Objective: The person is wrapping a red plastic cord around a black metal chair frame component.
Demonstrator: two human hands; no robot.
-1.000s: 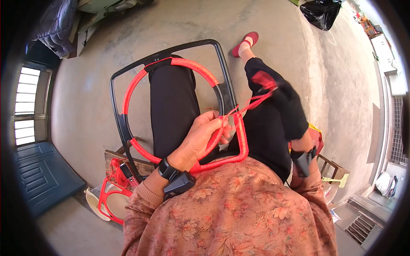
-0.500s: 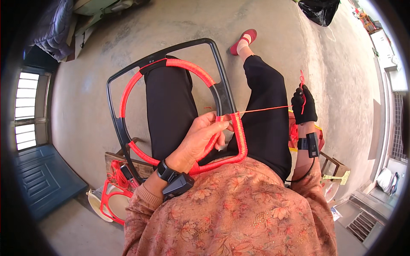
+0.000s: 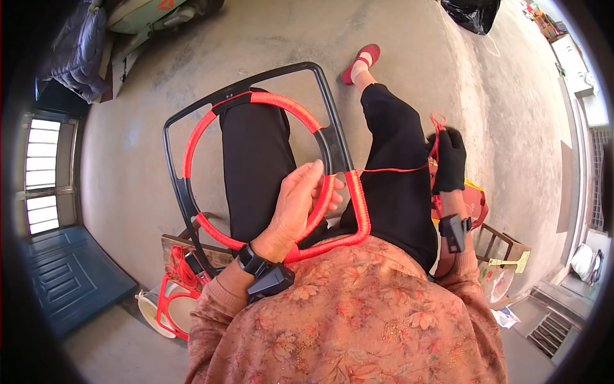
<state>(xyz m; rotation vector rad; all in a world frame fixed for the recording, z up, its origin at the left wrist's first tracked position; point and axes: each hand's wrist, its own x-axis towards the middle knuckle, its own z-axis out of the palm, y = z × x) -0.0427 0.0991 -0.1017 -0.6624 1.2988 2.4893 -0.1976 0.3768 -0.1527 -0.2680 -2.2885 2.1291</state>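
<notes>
A black frame (image 3: 346, 153) with a round ring inside it rests across my lap, tilted. Red cord wrapping (image 3: 362, 214) covers its near right corner and most of the ring. My bare left hand (image 3: 295, 200) grips the ring's right side, thumb on top and fingertips coming out beyond it. A single red cord strand (image 3: 396, 170) runs from the frame's right bar to my right hand (image 3: 451, 163), which wears a black glove. Its fingers are closed around the cord, and a loose loop sticks up above them. The glove hides part of the grip.
By my left side stand a pale tub (image 3: 151, 313), a red frame (image 3: 165, 307) and a bundle of red cord (image 3: 180, 265). A red and yellow bag (image 3: 474, 200) and a wooden stool (image 3: 497, 238) are at my right. A black plastic bag (image 3: 473, 14) lies far right.
My right hand has turned and come slightly left and lower; the strand, taut before, now sags a little. My left thumb has shifted up and left along the ring.
</notes>
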